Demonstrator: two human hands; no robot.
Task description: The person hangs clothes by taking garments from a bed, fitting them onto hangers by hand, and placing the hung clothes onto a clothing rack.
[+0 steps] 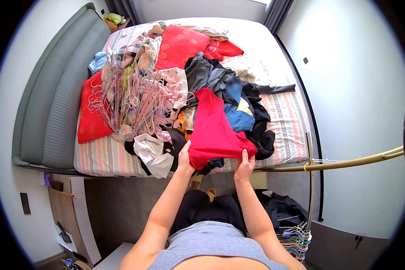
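A red garment (213, 130) is stretched between my two hands at the near edge of the bed. My left hand (185, 158) grips its lower left corner, and my right hand (245, 166) pinches the lower right one. The garment's far end narrows and lies over a heap of dark clothes (207, 74). Beneath and beside it are a blue garment (239, 118) and black clothes (263, 139). Left of my left hand lies a crumpled white garment (152, 155). What kind of garment the red one is I cannot tell.
A tangled pile of hangers (135, 96) covers the left of the bed, with red pillows (181, 46) around it. A gold-coloured rail (355, 158) crosses at right, above more hangers (294, 243) and dark clothes (281, 209). The grey headboard (67, 96) stands at left.
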